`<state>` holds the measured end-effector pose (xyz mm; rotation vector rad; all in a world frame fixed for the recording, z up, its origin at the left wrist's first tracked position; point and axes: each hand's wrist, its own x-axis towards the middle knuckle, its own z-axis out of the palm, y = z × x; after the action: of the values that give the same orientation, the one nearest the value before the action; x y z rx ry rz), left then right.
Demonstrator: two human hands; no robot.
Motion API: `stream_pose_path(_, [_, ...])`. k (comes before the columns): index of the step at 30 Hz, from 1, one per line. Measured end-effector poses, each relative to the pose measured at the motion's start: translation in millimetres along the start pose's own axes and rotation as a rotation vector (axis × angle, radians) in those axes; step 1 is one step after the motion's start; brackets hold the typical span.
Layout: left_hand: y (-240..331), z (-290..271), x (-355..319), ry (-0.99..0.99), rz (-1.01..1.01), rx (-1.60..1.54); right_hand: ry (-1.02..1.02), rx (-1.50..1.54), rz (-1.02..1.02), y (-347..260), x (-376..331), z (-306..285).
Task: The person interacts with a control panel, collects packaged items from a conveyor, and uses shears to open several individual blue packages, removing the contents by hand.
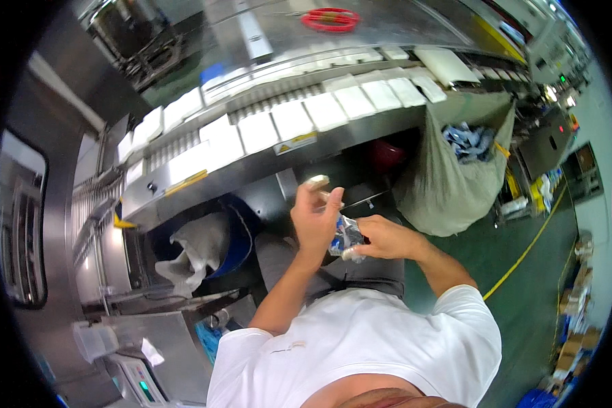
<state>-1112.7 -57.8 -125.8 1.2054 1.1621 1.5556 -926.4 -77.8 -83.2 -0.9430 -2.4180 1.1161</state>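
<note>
The right hand [385, 238] has its grip closed on a small, shiny, crinkly plastic packet [347, 234] mid-frame, maybe so it won't slip; the left hand [313, 219], just beside it, is part open, holding nothing I can see. A long silver metal conveyor [360, 132] edges the space above, a round blue bin [238, 253] the left, so the green floor [466, 248] at right looks roomiest.

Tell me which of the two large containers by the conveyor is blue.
The left one, a bin with crumpled pale material; the right, a sack, is beige.
</note>
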Motion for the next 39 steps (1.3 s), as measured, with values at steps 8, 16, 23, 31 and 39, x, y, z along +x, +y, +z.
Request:
stream_pose_path(8, [16, 5, 33, -0.09, 0.398, 0.461, 0.965, -0.385, 0.377, 174, -117, -142])
stream_pose_path(16, [35, 1, 271, -0.217, 0.888, 1.147, 1.159, -0.611, 1.024, 477, -221, -265])
stream_pose_path(23, [-38, 8, 370, -0.491, 0.811, 1.472, 0.933, -0.406, 0.715, 436, -172, -168])
stream_pose_path(31, [-56, 27, 387, -0.539, 0.642, 1.358, 0.919, -0.382, 0.636, 389, -205, -135])
stream_pose_path(39, [-46, 14, 373, -0.421, 0.617, 1.45, 0.676, -0.663, 0.705, 375, -198, -127])
